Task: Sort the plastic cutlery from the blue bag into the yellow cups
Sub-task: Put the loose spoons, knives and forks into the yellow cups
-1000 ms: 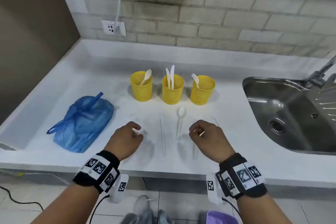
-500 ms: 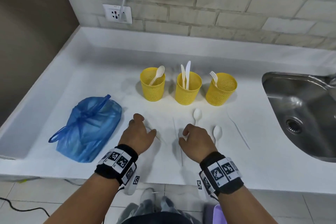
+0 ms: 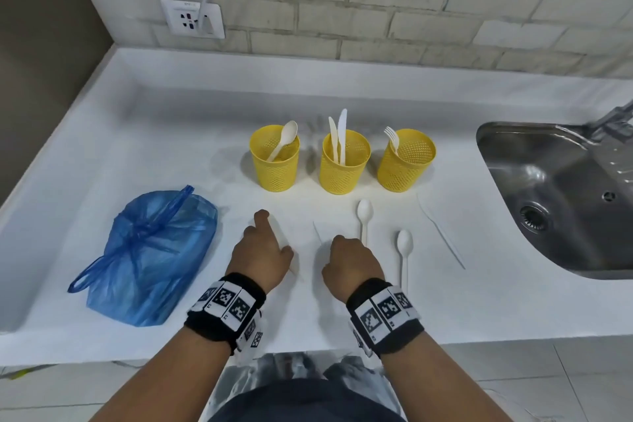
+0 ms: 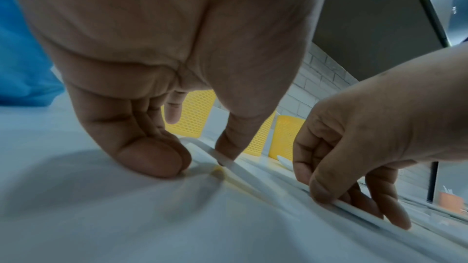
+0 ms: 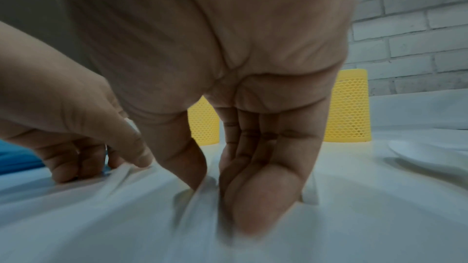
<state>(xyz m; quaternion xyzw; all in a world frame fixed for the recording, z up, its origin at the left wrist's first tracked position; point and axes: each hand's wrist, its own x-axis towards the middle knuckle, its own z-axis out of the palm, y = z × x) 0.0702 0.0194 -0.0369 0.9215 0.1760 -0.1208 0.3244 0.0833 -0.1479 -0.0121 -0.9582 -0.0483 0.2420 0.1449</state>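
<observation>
White surface (image 3: 144, 154) set against a pale brick wall (image 3: 376, 3), a wall socket (image 3: 192, 18) with a white cable plugged in at upper left. Steel sink (image 3: 561, 202) sunk in at the right, tap at its far edge. Tiled floor shows below the near edge.

Three yellow mesh cups in a row mid-surface: left cup (image 3: 275, 163) holds one spoon, middle cup (image 3: 344, 163) two knives, right cup (image 3: 405, 160) one fork. Blue bag (image 3: 152, 259) lies knotted at the left, well apart from the cups.

Loose white cutlery in front of the cups: spoon A (image 3: 364, 220) just past the right hand, spoon B (image 3: 404, 250) to its right, a knife (image 3: 440, 231) lying at a slant nearer the sink.

Left hand (image 3: 262, 255) down on the surface; in the left wrist view thumb and fingers (image 4: 149, 157) curl onto a thin white piece (image 4: 235, 164) lying flat, pinching it from both sides. Piece type: cannot tell.

Right hand (image 3: 351, 265) beside it, knuckles up; the right wrist view shows thumb and fingers (image 5: 258, 197) closed on a second thin white piece (image 5: 200, 193) at the surface. Blurred; type not resolved.
</observation>
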